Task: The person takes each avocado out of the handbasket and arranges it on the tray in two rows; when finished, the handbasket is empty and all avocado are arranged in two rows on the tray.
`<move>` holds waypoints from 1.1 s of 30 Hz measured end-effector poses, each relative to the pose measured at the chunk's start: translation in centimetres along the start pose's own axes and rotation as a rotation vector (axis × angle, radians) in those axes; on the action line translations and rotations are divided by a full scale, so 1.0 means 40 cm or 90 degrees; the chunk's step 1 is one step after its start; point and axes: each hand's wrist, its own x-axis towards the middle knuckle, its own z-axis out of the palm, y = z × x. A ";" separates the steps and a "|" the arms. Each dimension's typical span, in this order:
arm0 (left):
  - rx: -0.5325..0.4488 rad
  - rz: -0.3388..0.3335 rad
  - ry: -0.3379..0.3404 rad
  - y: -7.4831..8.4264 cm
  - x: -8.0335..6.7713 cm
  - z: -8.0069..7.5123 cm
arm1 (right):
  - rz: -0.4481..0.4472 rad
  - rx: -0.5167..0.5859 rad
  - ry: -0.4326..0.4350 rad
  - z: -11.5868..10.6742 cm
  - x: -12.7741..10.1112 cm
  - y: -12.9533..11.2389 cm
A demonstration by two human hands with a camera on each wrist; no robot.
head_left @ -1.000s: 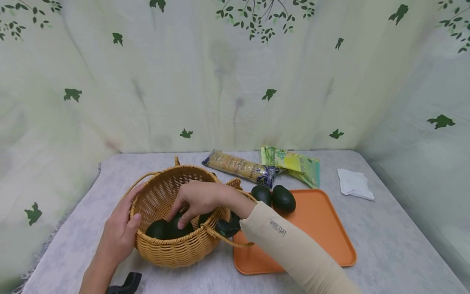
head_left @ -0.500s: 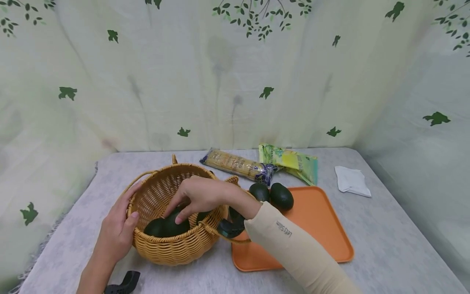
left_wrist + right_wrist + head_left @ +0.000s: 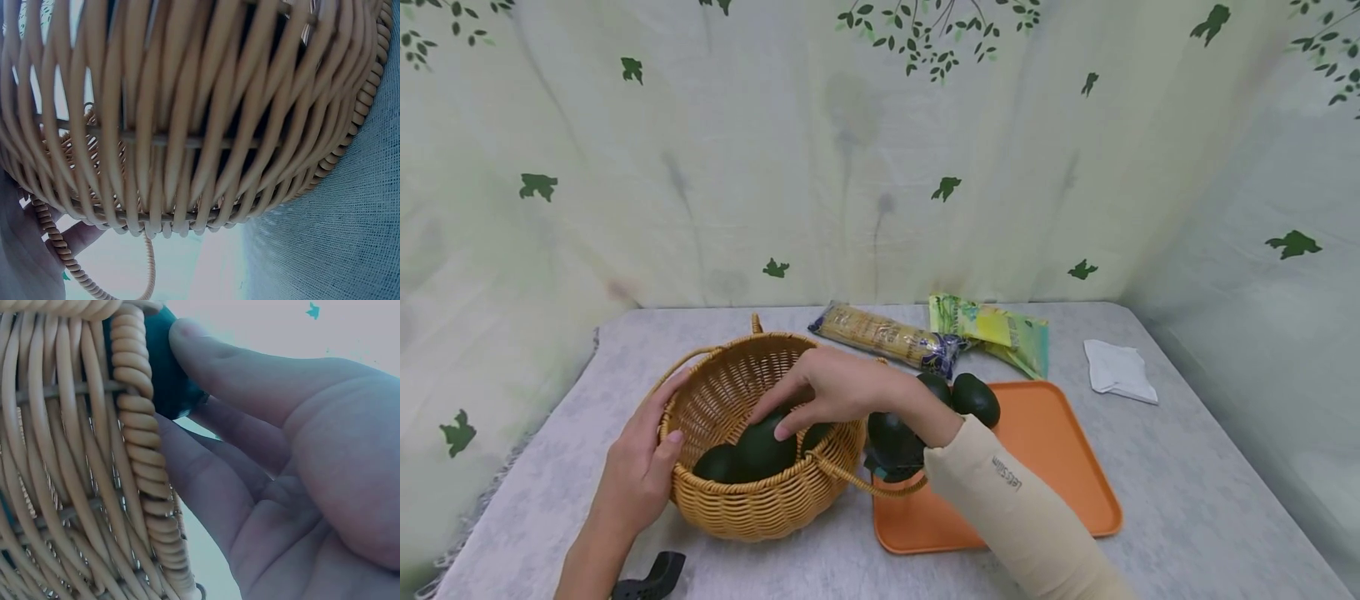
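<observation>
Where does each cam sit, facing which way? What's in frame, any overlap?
Head: on the person's head, facing forward and down at the wicker basket and orange tray; left hand, right hand and one sleeve show.
Left wrist: on that wrist, facing the basket's weave close up; part of the left hand shows lower left.
Right wrist: on that wrist, facing the fingers, which hold a dark avocado.
Shared: head and right wrist both show that avocado in the right hand.

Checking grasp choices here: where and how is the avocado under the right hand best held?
I'd probably pinch the avocado across its upper sides, coming from above through the open mouth of the basket: the fruit's rounded top is exposed, while the rim hides its bottom and a second avocado sits close on its left.
</observation>
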 end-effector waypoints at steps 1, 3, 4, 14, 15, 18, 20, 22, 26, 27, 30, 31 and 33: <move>0.002 -0.003 -0.002 0.002 0.000 -0.001 | 0.000 0.005 0.005 -0.001 -0.004 0.000; -0.002 -0.002 -0.001 0.002 -0.001 -0.001 | 0.002 0.017 0.016 -0.002 -0.013 0.000; -0.005 0.000 0.000 0.000 -0.001 -0.001 | 0.006 0.024 0.022 -0.003 -0.017 0.000; -0.004 -0.010 -0.004 0.000 -0.004 -0.002 | 0.016 0.059 0.087 -0.017 -0.059 -0.001; -0.005 -0.011 -0.004 0.000 -0.004 -0.002 | 0.018 0.062 0.093 -0.019 -0.062 0.000; -0.008 -0.006 0.004 -0.004 -0.004 -0.002 | 0.025 0.090 0.100 -0.025 -0.072 0.003; -0.010 0.001 0.009 -0.006 -0.004 -0.001 | 0.032 0.114 0.104 -0.030 -0.078 0.004; -0.011 0.006 0.013 -0.007 -0.005 -0.001 | 0.040 0.138 0.108 -0.034 -0.085 0.006; -0.008 0.003 0.009 -0.008 -0.005 -0.001 | 0.060 0.139 0.124 -0.043 -0.101 0.004; -0.009 0.001 0.008 -0.008 -0.004 -0.001 | 0.065 0.136 0.130 -0.046 -0.105 0.004; -0.010 -0.003 0.004 -0.008 -0.002 -0.001 | 0.070 0.123 0.144 -0.053 -0.118 0.001; -0.010 -0.003 0.003 -0.007 -0.002 -0.001 | 0.072 0.125 0.147 -0.054 -0.123 0.000; -0.011 0.000 0.004 -0.007 -0.001 -0.001 | 0.074 0.124 0.152 -0.058 -0.134 -0.001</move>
